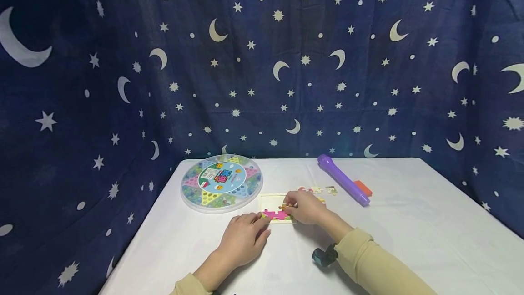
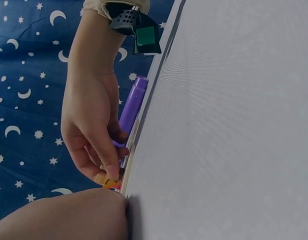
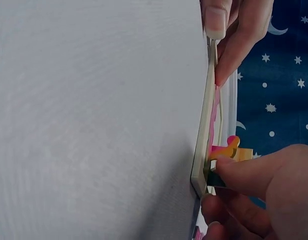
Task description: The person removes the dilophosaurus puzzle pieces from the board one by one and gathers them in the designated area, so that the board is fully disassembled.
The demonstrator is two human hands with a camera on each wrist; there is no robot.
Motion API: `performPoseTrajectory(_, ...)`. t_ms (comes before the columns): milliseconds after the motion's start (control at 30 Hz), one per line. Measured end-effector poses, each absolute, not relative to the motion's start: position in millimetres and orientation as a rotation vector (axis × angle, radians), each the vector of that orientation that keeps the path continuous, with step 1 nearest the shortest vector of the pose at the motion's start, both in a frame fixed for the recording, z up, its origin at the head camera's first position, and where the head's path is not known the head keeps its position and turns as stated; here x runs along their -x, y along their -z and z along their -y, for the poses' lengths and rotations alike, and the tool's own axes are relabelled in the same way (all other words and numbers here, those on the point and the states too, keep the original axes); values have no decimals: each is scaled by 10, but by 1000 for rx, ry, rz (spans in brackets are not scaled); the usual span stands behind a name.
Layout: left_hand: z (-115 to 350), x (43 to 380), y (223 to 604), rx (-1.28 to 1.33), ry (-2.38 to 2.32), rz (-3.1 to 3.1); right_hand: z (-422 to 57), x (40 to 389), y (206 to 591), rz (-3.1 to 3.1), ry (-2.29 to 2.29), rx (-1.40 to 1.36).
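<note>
A small puzzle tray [image 1: 270, 195] with a pale raised rim lies on the table; joined pink puzzle pieces [image 1: 275, 215] line its near side. In my right hand [image 1: 304, 207] an orange and yellow puzzle piece [image 3: 234, 151] is pinched between thumb and fingers, tilted up at the tray's right end. My left hand [image 1: 244, 236] rests at the near left corner, its fingers extended, with a fingertip touching the pink pieces. From the right wrist view, the left thumb [image 3: 215, 21] lies by the tray rim.
Loose puzzle pieces [image 1: 331, 190] lie beyond the right hand. A purple tube with a rounded head [image 1: 343, 179] lies farther right, beside an orange-red block [image 1: 363, 188]. A round board game case [image 1: 250, 193] with marbles sits behind the tray to the left. A starry curtain [image 1: 262, 81] surrounds the table.
</note>
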State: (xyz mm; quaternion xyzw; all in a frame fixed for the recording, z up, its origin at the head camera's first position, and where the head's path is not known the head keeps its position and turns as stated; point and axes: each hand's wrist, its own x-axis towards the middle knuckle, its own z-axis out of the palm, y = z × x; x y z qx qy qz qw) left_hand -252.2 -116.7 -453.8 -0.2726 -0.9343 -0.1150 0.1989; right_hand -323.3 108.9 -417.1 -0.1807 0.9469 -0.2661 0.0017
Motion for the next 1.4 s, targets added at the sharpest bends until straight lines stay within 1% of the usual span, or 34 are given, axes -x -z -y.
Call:
performPoseTrajectory(400, 1189, 2513, 4568, 754, 326, 2618, -1135, 3249, 4188, -3024, 869, 607)
performPoseTrajectory(767, 1194, 2510, 4549, 760, 345, 2616, -1474, 3270, 4174, -2990, 916, 588)
performPoseTrajectory(900, 1181, 2512, 4549, 769, 351, 2608, -1608, 3270, 4185, -2995, 909, 503)
performPoseTrajectory(1167, 1180, 2514, 4533, 771, 348, 2592, -1841, 3285, 4180, -2976, 1083, 166)
performPoseTrajectory(1400, 1189, 2521, 4551, 767, 349, 2602, -2011, 3263, 4197, -3006, 1162, 120)
